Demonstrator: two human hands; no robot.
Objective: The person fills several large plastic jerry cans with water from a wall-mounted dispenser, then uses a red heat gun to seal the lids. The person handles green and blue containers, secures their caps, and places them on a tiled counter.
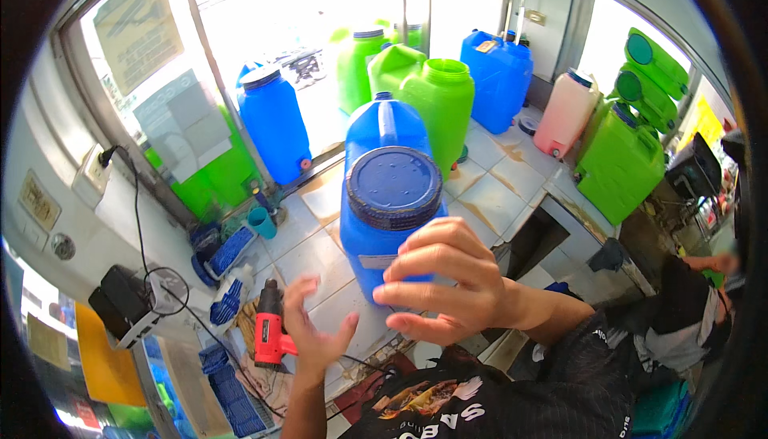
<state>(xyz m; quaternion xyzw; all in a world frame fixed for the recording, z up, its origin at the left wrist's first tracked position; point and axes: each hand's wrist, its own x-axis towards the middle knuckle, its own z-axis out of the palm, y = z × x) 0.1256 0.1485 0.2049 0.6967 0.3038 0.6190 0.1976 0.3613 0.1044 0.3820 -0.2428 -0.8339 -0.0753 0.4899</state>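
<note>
A blue plastic water container (384, 133) with a dark blue screw cap (394, 182) stands upright on the tiled counter before me. Beads of water dot the cap, and a pale label strip is on the container's near side. My right hand (447, 283) hangs in front of the container with fingers spread and curved, holding nothing; whether it touches the wall I cannot tell. To the left, my left hand (315, 325) is raised and slightly blurred, its fingers apart and empty. Beside it lies a red heat gun (268, 334) with a black nozzle.
Green jugs (444, 115), blue containers (276, 127) and a pinkish container (564, 112) stand toward the back. At left are a teal cup (261, 223), blue-bristled brushes (231, 252) and a hanging black cord (139, 217). A dark opening (540, 235) cuts the counter at right; another person's arm (711, 264) shows beyond.
</note>
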